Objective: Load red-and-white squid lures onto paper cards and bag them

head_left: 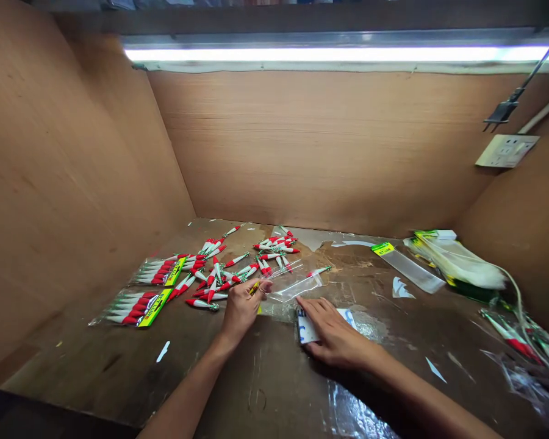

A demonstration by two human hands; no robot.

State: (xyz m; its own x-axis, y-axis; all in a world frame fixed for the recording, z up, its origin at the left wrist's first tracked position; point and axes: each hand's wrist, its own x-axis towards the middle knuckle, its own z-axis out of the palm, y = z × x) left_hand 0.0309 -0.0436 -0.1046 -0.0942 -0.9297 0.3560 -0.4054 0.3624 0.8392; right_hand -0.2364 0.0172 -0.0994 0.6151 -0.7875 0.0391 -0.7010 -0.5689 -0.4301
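Note:
My left hand (244,305) is closed in a pinch on a clear plastic bag (297,286), near its yellow printed end. The bag stretches away to the right, just above the table. My right hand (332,332) lies with fingers stretched over a white and blue flat pad (307,329), partly hiding it. Beyond my left hand, red and white fishing lures (215,274) with green ends are strewn in a loose heap. One lure (319,271) lies apart, beside the bag's far end. Two filled lure packs (135,306) with yellow-green headers lie to the left.
At the right lie an empty lure bag (409,268) and a stack of bags (460,262). More lures (515,335) sit under a pale cord at the right edge. Plywood walls (302,146) enclose the table; a plug (503,113) hangs above an outlet (507,150).

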